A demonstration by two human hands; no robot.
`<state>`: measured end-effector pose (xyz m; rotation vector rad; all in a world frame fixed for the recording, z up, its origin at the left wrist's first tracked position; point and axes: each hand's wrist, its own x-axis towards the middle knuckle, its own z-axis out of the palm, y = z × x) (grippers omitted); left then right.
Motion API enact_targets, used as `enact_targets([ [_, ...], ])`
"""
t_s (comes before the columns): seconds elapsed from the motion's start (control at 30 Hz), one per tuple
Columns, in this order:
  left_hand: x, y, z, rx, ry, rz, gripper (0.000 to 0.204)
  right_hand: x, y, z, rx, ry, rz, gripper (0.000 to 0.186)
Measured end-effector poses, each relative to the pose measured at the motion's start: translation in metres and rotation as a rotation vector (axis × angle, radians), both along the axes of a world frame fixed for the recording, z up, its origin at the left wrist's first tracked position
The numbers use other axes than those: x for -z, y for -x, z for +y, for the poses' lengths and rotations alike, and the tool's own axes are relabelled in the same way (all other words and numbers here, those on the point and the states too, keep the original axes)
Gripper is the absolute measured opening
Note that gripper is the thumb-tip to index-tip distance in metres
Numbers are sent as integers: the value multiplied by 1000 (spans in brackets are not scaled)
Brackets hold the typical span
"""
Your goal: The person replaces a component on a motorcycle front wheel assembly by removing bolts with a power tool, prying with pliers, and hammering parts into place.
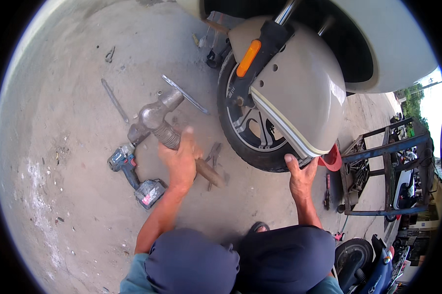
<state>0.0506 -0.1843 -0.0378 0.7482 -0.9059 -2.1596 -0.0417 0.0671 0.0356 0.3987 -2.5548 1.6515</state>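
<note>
A ball-peen hammer [155,117] is in my left hand [181,159], its handle bound with coils near the steel head. The fingers wrap round the handle, and its wooden end points down to the right. My right hand [303,177] grips the lower end of a beige front fender [304,83], thumb on top by the striped trim; its other fingers are partly hidden. Under the fender is a black scooter wheel [253,130] with grey spokes. An orange reflector [249,58] sits on the fork leg beside it.
On the concrete lie a cordless drill [133,169], a chisel-like bar [115,100], a shiny metal rod [186,94], pliers [213,159] and a red-handled screwdriver [327,191]. A red cup-like piece [332,158] is beyond my right hand. A metal rack [387,166] and a parked motorbike [368,267] stand right.
</note>
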Motion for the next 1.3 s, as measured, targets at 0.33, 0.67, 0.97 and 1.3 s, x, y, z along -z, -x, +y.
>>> enact_targets([
  [0.33, 15, 2, -2, 123, 84, -61, 28, 4, 1, 4, 20, 62, -51, 86],
  [0.67, 6, 0, -3, 171, 97, -81, 26, -2, 0, -10, 21, 33, 9, 84],
  [0.97, 18, 5, -9, 364, 409, -206, 17, -1, -3, -13, -2, 32, -9, 85],
  [1.3, -2, 13, -11, 558, 332, -223, 27, -1, 0, -6, -17, 36, -1, 85],
])
